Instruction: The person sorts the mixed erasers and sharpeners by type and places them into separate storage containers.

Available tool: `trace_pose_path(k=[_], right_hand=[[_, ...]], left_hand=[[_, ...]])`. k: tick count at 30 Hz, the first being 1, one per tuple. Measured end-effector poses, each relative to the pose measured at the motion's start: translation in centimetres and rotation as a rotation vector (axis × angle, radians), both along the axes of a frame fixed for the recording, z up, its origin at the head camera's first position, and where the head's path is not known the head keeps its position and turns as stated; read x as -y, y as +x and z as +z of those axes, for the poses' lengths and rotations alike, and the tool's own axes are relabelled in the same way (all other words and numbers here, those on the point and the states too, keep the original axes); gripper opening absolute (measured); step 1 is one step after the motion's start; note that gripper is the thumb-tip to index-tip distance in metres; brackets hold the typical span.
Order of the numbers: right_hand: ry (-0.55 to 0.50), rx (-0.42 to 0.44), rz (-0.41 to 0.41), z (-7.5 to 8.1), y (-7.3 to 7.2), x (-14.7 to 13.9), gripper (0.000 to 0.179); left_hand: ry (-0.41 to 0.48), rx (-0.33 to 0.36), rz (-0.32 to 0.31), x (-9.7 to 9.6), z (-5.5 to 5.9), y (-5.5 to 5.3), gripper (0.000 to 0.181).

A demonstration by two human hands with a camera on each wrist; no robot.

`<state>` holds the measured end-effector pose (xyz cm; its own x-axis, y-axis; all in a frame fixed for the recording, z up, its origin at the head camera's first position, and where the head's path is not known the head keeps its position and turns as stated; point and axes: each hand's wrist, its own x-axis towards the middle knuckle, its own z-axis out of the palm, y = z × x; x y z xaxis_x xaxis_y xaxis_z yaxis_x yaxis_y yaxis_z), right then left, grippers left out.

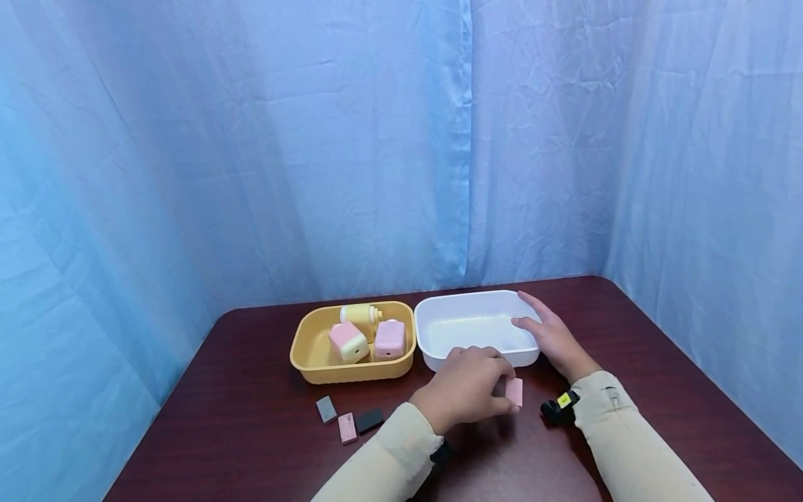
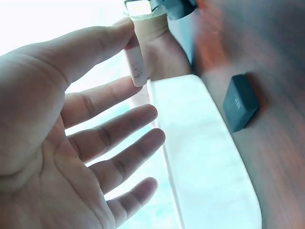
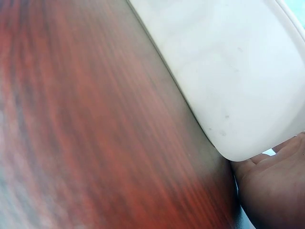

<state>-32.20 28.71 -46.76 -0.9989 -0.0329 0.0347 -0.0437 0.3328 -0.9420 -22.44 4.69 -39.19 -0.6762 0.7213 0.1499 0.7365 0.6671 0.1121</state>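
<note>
My left hand (image 1: 467, 389) pinches a small pink eraser (image 1: 514, 392) between thumb and index finger, in front of the white tray (image 1: 433, 359). The left wrist view shows the eraser (image 2: 136, 66) on edge with faint printing, the other fingers spread apart. At the tray's right end, my right hand (image 1: 558, 343) holds the rim, thumb on the inner side. Much of this hand (image 3: 274, 191) is hidden behind the tray corner in the right wrist view. A dark eraser (image 2: 239, 102) lies on the table beside the tray in the left wrist view.
A yellow tray (image 1: 301, 359) touches the white one on the left. In it are a pink-and-cream sharpener (image 1: 348, 341), a pink sharpener (image 1: 390, 339) and a yellow cylinder (image 1: 357, 314). Grey (image 1: 326, 409), pink (image 1: 348, 429) and black (image 1: 369, 421) erasers lie in front.
</note>
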Motion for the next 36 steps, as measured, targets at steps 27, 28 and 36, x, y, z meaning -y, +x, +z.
trace_pose_path(k=[27,28,36], right_hand=[[-0.024,0.007,-0.002,-0.3,-0.1,0.1,0.074],[-0.025,0.009,-0.006,-0.2,-0.1,0.1,0.074],[-0.014,0.002,-0.015,-0.1,-0.1,0.0,0.074]], left_hand=[[0.173,0.010,0.088,2.1,1.4,-1.9,0.034],[0.181,0.006,0.094,2.2,1.5,-2.0,0.033],[0.236,-0.012,0.133,2.9,1.9,-2.9,0.036]])
